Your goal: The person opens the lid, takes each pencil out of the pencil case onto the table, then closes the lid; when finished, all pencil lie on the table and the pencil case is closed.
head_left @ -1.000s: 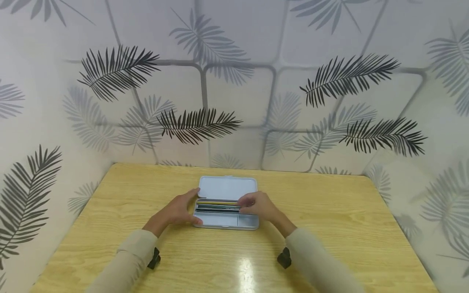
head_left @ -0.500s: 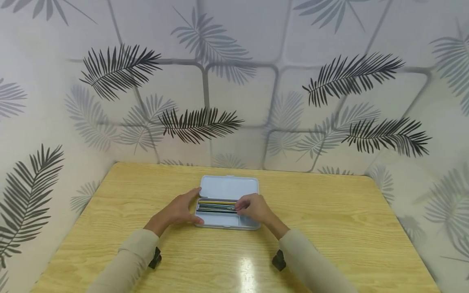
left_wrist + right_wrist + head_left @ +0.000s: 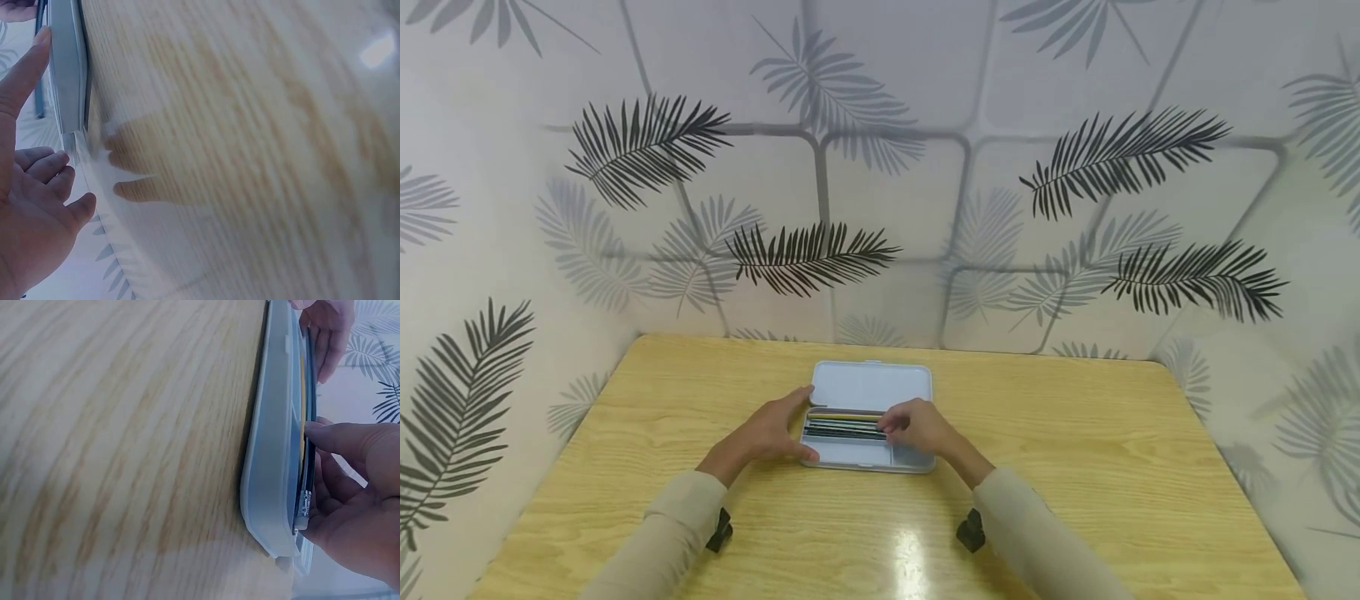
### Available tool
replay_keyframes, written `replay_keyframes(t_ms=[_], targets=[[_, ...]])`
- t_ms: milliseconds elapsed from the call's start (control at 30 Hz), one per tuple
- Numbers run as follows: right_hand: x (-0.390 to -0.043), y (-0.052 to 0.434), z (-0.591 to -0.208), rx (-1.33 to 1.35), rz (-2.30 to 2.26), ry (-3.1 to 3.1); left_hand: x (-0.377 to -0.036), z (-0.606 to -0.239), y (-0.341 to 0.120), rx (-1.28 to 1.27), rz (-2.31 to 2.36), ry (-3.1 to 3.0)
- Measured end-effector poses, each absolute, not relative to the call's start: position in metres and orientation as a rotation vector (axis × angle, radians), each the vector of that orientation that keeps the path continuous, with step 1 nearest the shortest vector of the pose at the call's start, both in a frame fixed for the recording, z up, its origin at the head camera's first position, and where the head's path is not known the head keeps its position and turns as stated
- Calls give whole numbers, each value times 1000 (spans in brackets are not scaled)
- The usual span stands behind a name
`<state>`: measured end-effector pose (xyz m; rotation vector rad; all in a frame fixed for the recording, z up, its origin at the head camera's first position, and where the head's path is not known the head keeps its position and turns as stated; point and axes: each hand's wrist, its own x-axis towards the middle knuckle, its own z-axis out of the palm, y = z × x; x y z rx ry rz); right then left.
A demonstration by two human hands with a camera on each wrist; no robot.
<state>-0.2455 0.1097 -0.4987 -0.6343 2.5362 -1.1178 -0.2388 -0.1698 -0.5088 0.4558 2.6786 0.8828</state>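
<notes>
Both hands (image 3: 917,427) on open pencil case (image 3: 868,415)

Both my forearms reach forward from the bottom of the head view, in beige sleeves, angling inward so the hands sit close together. My left hand (image 3: 765,435) lies palm-inward with fingers straight and relaxed, index finger stretched ahead and thumb extended below it; in the left wrist view the other fingers bend only loosely. My right hand (image 3: 921,427) is knuckles up, fingers curled downward at the tips, thumb tucked toward them in a light pinching grip. A small black mount sits under each wrist. The two hands are apart, not touching.
</notes>
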Motion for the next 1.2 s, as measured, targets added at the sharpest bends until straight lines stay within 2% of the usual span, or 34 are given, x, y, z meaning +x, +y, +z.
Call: replay_keyframes(t_ms=[200, 433, 833, 1200], targets=[[-248, 123, -494, -683, -1110, 2556, -239, -508, -170, 457, 887, 2668], [-251, 150, -484, -540, -1212, 2488, -239, -509, -169, 455, 891, 2665], [-244, 201, -482, -468, -1478, 2252, -240, -509, -170, 448, 873, 2671], [-235, 229, -486, -174, -1502, 2232, -239, -509, -169, 440, 859, 2680]])
